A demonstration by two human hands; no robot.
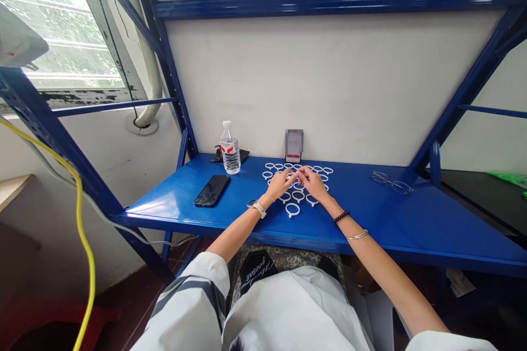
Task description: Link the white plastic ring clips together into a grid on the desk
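Observation:
Many small white rings [290, 215], each with a short tab, lie in a loose cluster on the blue tabletop. Over the middle of this cluster my left hand [280, 184] and my right hand [313, 182] come together, their fingertips meeting. The fingers of both hands are bent and pinched. Whatever sits between the fingertips, if anything, is too small and too covered to make out. Some rings are partly hidden beneath my hands.
A water bottle [230, 154] stands at the back left near a black phone [211, 190] lying flat. Another phone [293, 148] leans on the wall behind the rings. Eyeglasses [391, 182] lie to the right. Blue frame posts [465, 85] flank the blue table [362, 225].

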